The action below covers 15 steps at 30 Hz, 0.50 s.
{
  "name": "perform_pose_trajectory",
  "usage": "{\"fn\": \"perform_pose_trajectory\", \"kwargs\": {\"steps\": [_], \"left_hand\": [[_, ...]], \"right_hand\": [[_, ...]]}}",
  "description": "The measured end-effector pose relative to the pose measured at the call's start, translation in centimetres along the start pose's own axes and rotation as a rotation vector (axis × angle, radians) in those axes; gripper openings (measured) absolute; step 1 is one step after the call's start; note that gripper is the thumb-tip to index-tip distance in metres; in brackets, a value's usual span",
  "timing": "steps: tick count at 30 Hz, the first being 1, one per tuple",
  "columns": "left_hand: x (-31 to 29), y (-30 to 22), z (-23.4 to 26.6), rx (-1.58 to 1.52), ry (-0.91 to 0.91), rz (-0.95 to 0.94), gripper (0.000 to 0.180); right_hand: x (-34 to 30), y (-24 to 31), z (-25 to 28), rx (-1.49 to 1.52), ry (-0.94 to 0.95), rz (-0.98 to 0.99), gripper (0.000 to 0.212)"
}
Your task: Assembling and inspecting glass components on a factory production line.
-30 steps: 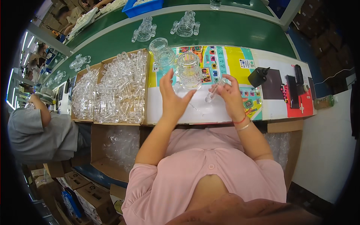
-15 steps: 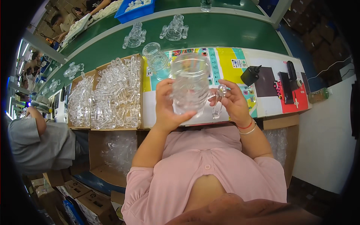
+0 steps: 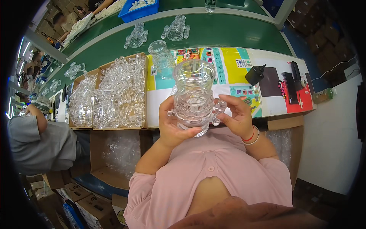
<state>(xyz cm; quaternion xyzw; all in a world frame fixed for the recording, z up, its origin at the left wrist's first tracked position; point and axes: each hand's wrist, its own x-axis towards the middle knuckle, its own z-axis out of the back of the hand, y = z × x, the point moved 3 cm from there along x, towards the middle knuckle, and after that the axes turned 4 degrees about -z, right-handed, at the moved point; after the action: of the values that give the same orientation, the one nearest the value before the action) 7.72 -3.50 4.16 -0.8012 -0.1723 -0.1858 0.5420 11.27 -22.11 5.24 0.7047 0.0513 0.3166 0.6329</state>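
Note:
A clear, ribbed, cup-like body with a wide round rim is held up in front of me by my left hand, its fingers and thumb wrapped round the lower part. A small transparent side piece is pinched between the thumb and fingers of my right hand, against the body's right side. Whether it is fixed there I cannot tell. Another clear part juts from the body's left side, partly behind my fingers. Beyond it, a similar clear body stands upright on the work surface.
Cardboard trays full of small clear pieces stand at my left. Two clear assemblies with side pieces sit on the green table. At right are a black nozzle bottle and a phone. Another person sits far left.
Both hands have come slightly lower and nearer with the clear body. The small side piece has moved from just beside the body to against its right side.

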Motion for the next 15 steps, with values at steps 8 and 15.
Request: {"fn": "perform_pose_trajectory", "kwargs": {"steps": [8,15], "left_hand": [[-1.2,0.2,-0.3,-0.055,-0.045,0.106,0.097],[-2.6,-0.7,-0.1,0.278,0.264,0.263,0.101]], "right_hand": [[-1.3,1.0,-0.4,-0.229,0.011,-0.066,0.057],[1.6,2.9,-1.0,0.36,0.009,-0.014,0.066]]}}
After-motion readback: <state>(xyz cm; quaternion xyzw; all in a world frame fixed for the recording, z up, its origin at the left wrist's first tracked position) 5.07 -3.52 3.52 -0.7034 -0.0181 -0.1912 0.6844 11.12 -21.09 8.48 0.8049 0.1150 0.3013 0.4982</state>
